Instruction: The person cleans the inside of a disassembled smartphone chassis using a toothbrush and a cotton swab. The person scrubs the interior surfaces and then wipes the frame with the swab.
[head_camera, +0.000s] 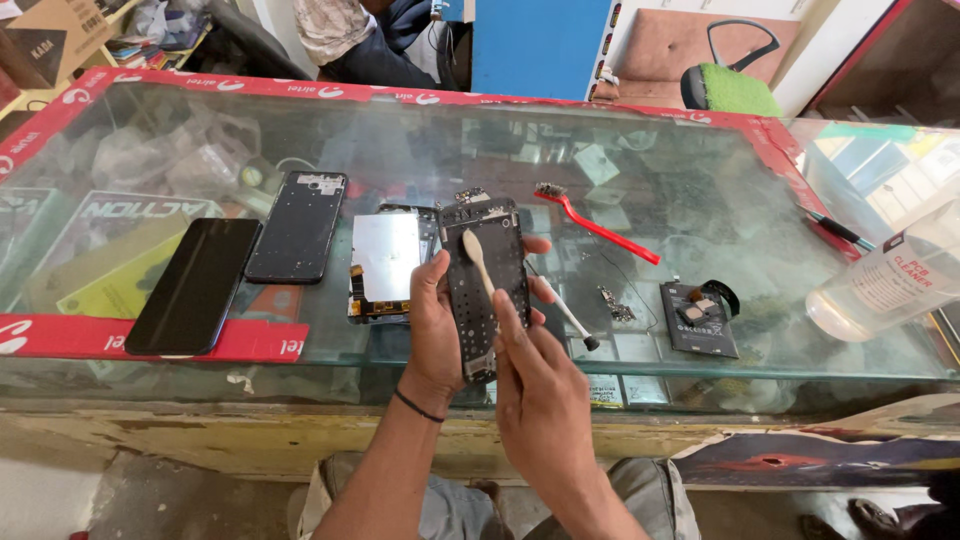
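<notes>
My left hand (432, 325) grips a dark phone frame (486, 285) upright over the near edge of the glass counter (700, 200). My right hand (535, 385) holds a cream-handled brush (478, 258), whose head rests on the upper part of the frame. Just left of the frame lies a phone board with a shiny metal shield (385, 262). Behind my right fingers lies a white-handled tool with a black tip (572, 318).
A black phone screen (195, 285) and a black back cover (299, 225) lie at the left. A red brush (597, 225), a small loose part (617, 305), a dark battery-like block (698, 318) and a clear cleaner bottle (885, 285) lie to the right. A person sits behind the counter.
</notes>
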